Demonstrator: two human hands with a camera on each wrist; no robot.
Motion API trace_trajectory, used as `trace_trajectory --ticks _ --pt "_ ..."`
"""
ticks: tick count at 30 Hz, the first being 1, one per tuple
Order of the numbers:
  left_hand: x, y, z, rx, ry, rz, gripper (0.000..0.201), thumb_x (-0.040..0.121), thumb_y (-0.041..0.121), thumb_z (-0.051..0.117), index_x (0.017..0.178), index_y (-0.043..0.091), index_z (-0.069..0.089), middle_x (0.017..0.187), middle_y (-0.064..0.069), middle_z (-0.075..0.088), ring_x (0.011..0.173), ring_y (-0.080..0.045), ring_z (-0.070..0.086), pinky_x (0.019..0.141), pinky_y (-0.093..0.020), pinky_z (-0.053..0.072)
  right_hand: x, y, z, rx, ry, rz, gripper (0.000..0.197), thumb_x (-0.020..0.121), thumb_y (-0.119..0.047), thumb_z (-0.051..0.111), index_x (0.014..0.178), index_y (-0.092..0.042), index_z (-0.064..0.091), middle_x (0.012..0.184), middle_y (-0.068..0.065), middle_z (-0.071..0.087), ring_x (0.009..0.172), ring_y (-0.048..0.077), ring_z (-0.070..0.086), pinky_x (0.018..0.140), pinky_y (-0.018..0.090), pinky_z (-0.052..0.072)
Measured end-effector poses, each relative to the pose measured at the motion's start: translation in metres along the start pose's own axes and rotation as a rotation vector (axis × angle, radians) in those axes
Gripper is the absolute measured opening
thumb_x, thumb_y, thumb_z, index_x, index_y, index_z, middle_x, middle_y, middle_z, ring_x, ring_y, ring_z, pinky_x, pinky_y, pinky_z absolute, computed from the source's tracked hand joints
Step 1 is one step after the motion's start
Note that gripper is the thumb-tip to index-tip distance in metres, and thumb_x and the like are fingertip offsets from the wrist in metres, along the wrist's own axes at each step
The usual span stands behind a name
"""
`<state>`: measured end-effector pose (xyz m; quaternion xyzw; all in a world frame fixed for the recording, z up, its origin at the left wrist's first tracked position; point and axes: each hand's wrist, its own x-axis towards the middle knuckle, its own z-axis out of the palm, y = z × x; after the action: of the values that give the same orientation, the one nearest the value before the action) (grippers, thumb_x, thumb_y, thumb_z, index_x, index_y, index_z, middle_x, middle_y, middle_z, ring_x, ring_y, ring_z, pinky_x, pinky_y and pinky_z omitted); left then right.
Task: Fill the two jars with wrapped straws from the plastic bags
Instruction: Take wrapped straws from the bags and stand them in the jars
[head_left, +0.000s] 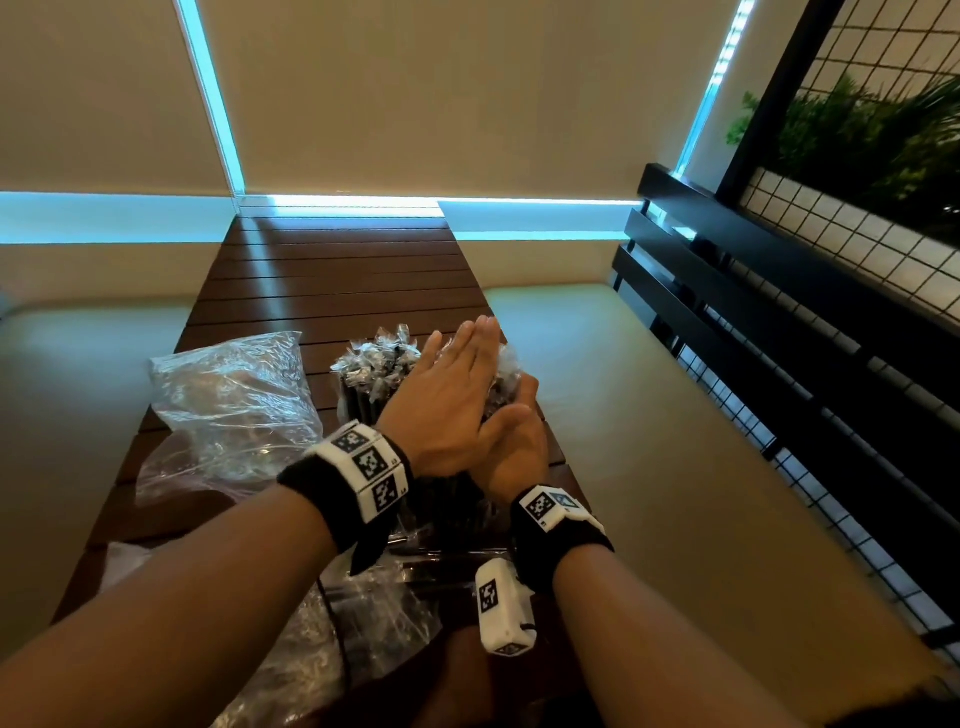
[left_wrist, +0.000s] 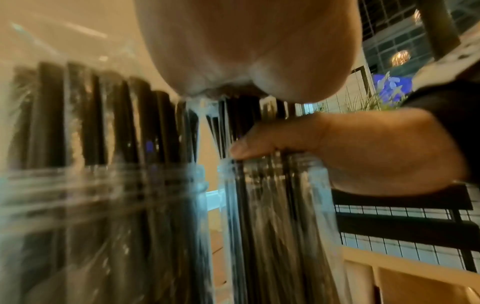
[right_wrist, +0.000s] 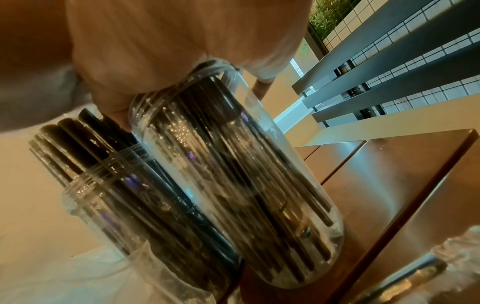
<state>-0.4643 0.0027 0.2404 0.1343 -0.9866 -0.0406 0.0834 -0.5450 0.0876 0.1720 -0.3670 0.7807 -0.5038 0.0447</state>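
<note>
Two clear jars stand side by side on the slatted wooden table (head_left: 337, 270), both packed with black wrapped straws. The left jar (left_wrist: 103, 205) (right_wrist: 130, 216) has its straw tops (head_left: 379, 364) sticking out untouched. My left hand (head_left: 457, 384) lies flat, fingers straight, pressing down on the straws of the right jar (left_wrist: 272, 226) (right_wrist: 246, 185). My right hand (head_left: 514, 431) grips that bundle of straws from the right, just above the jar's mouth, with its thumb (left_wrist: 285, 139) across them. In the head view the hands hide the right jar.
A crumpled clear plastic bag (head_left: 234, 395) lies left of the jars. Another bag (head_left: 363, 623) with a few dark straws lies near the front edge under my wrists. Cushioned benches (head_left: 623, 389) flank the table, and a black slatted rail (head_left: 779, 312) runs along the right.
</note>
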Motion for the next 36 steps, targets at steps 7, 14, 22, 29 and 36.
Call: trace_trajectory --ticks 7,14,22,29,36 --pt "0.000 -0.006 -0.006 -0.062 -0.021 0.011 0.101 0.083 0.081 0.007 0.154 0.014 -0.020 0.164 -0.004 -0.015 0.152 -0.020 -0.012 0.122 -0.050 -0.008 -0.014 0.004 -0.010 -0.097 -0.084 0.025 0.101 0.064 -0.076 0.066 0.145 -0.038 0.020 0.143 -0.020 0.037 0.130 0.013 0.044 0.106 0.049 0.042" --pt "-0.047 -0.021 -0.054 -0.342 0.576 0.011 0.053 0.093 0.055 0.039 0.128 0.017 0.053 0.121 -0.003 0.056 0.108 -0.016 0.054 0.095 -0.040 0.045 -0.070 0.005 -0.047 -0.279 0.198 -0.106 0.032 0.083 -0.054 0.052 0.089 -0.025 0.040 0.088 -0.008 0.042 0.074 0.015 0.043 0.069 0.032 0.040" --pt "-0.133 -0.070 -0.047 -0.164 0.177 -0.449 0.028 0.074 0.039 0.044 0.087 0.026 0.064 0.081 0.005 0.068 0.078 -0.020 0.064 0.064 -0.033 0.049 -0.089 -0.017 -0.004 -0.648 -0.754 -0.289 0.035 0.089 -0.032 0.056 0.122 -0.020 0.051 0.117 0.003 0.056 0.105 0.026 0.056 0.086 0.039 0.050" --pt "-0.202 -0.102 0.011 -0.001 -0.758 -0.559 0.080 0.073 0.037 0.075 0.142 0.028 0.036 0.141 -0.005 0.047 0.125 -0.028 0.050 0.103 -0.048 0.045 -0.086 -0.021 0.032 -0.963 -0.954 -0.162 0.071 0.080 -0.034 0.069 0.137 -0.015 0.032 0.123 0.013 0.058 0.112 0.036 0.060 0.091 0.045 0.052" --pt "-0.222 -0.113 0.031 -0.078 -0.682 -0.526 0.097 0.068 0.041 0.079 0.150 0.028 0.028 0.150 -0.007 0.038 0.134 -0.029 0.043 0.107 -0.041 0.043 -0.082 -0.025 0.040 -1.047 -0.983 -0.236 0.053 0.089 -0.030 0.062 0.134 -0.014 0.039 0.123 0.014 0.057 0.110 0.038 0.061 0.088 0.044 0.052"
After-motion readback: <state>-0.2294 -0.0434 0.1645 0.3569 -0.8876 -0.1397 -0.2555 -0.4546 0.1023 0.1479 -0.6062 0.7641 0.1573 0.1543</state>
